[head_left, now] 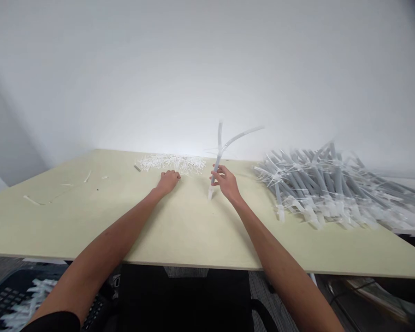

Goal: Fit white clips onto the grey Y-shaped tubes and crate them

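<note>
Head view: the right hand [227,183] grasps a forked plastic tube [216,161] upright, its lower tip just above the middle of the desk [124,230], left of a heap of similar tubes [332,189]; the left hand [168,181] rests released beside white plastic strips [171,163].

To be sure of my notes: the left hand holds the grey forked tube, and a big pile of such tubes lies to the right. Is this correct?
Not quite. The head view shows the right hand holding the grey forked tube, not the left hand, which lies on the table. The big pile of tubes does lie to the right.
</note>
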Tool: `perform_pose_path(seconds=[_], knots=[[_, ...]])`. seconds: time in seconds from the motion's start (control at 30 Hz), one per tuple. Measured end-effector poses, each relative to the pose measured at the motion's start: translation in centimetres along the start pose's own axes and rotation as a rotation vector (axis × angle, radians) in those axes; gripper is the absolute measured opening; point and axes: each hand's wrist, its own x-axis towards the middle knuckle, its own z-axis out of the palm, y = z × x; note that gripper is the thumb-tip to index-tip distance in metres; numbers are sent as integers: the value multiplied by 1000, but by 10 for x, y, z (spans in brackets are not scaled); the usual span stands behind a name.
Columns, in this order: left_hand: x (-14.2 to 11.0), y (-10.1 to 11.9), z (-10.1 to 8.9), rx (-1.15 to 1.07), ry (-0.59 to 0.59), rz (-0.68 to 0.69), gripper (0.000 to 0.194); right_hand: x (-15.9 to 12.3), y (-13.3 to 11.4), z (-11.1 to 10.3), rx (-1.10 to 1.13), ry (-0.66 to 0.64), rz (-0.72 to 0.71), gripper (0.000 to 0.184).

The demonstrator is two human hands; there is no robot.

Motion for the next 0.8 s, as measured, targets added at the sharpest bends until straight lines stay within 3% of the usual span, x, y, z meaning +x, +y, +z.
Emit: perform_pose_path(seconds=[0.2,0.4,0.53,0.67,0.8], knots=[[0,6,-2,-98,89,-37,23,2,1,1,-51,-30,-47,33],[-2,26,-9,-323,127,36,21,3,2,1,-75,-38,-48,30],[-3,43,-9,-546,104,108,19,5,5,-2,-150,4,-49,23],[-5,54,-10,-664,72,95,18,6,9,-5,-298,0,-20,15],[-8,60,-16,-714,22,124,17,5,9,-6,-523,-48,-10,24]])
